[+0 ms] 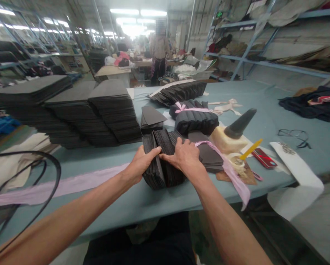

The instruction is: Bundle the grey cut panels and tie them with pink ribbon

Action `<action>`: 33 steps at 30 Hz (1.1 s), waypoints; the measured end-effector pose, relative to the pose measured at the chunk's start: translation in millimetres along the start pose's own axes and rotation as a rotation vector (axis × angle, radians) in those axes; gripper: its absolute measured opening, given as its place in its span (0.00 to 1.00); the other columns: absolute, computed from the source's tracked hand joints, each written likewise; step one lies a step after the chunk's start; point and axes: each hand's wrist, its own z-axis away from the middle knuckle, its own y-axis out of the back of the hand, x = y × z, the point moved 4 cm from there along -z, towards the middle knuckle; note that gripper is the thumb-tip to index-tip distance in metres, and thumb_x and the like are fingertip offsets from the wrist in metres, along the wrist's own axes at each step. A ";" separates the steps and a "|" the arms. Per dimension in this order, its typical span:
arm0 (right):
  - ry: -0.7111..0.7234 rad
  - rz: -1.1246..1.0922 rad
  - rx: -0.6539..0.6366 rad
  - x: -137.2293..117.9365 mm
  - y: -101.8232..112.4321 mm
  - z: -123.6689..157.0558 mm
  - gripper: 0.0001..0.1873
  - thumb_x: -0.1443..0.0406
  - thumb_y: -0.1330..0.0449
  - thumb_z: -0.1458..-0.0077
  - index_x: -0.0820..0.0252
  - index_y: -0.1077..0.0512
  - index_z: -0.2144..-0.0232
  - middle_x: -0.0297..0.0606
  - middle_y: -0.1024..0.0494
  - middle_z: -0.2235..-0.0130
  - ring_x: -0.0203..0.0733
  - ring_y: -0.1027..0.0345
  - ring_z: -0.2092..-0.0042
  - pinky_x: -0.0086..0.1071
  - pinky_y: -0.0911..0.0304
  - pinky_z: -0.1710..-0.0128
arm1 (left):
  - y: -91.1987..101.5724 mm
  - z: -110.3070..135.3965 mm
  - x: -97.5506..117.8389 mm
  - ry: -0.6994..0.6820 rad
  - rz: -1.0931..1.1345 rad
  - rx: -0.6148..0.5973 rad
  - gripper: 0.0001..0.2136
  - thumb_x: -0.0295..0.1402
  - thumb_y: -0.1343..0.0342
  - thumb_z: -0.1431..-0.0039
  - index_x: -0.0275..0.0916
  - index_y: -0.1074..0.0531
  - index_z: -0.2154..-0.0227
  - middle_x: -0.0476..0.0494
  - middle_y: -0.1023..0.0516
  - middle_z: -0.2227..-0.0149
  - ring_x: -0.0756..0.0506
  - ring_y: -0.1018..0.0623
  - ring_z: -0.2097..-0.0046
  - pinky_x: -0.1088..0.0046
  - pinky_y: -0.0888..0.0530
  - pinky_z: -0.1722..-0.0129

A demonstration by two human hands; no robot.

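A block of thin black sheets [165, 173] stands on edge on the table before me, with a gap between its two parts. My left hand [144, 162] grips the left part, its thumb lying over the top edge. Around the right part are the fingers of my right hand [185, 154], the thumb pointing into the gap. A pink fabric strip [98, 182] runs up to the block from the left, and a pink strip [233, 178] lies to the right. Whether they join beneath the block is hidden. Flat black sheets [207, 156] lie by my right hand.
Tall stacks of black sheets [109, 106] stand at left. Behind the block sits a black bundle tied with pink ribbon [196, 117]. On the right are a yellow block with a black cone [239, 125], a red phone [264, 158] and glasses [293, 134]. A person [159, 51] stands far back.
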 end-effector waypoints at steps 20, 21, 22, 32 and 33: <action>0.040 0.052 -0.088 4.6 0.0 -3.0 0.51 0.33 0.56 0.35 0.71 0.40 0.32 0.66 0.30 0.41 0.70 0.32 0.39 0.52 0.37 0.42 | 5.0 -7.6 -13.4 0.016 0.080 0.129 0.27 0.31 0.32 0.48 0.38 0.33 0.46 0.36 0.19 0.48 0.40 0.18 0.51 0.66 0.21 0.51; 0.032 0.049 -0.085 5.2 -0.9 -3.7 0.52 0.32 0.55 0.36 0.71 0.39 0.33 0.66 0.29 0.41 0.70 0.32 0.39 0.52 0.36 0.42 | 5.6 -9.1 -12.6 0.022 0.068 0.143 0.25 0.30 0.33 0.48 0.38 0.33 0.47 0.37 0.19 0.49 0.41 0.18 0.52 0.67 0.21 0.52; 0.025 0.044 -0.083 5.8 -1.7 -4.4 0.53 0.31 0.55 0.37 0.72 0.39 0.33 0.67 0.29 0.42 0.70 0.32 0.39 0.52 0.36 0.42 | 5.8 -10.2 -11.7 0.031 0.063 0.150 0.24 0.30 0.33 0.48 0.38 0.33 0.48 0.37 0.19 0.50 0.41 0.18 0.53 0.67 0.21 0.53; 0.035 0.023 -0.106 11.5 -3.7 -6.0 0.55 0.30 0.54 0.39 0.71 0.41 0.31 0.66 0.31 0.38 0.69 0.34 0.38 0.52 0.37 0.42 | 3.6 -9.8 -4.7 0.082 0.080 0.146 0.25 0.25 0.29 0.57 0.39 0.30 0.55 0.39 0.16 0.57 0.39 0.16 0.56 0.65 0.19 0.55; 0.042 0.025 -0.110 12.6 -3.8 -6.3 0.56 0.30 0.52 0.40 0.71 0.41 0.31 0.66 0.31 0.38 0.69 0.34 0.38 0.52 0.37 0.42 | 3.7 -10.9 -5.3 0.093 0.080 0.140 0.24 0.24 0.29 0.57 0.39 0.30 0.56 0.40 0.16 0.58 0.39 0.16 0.57 0.65 0.19 0.56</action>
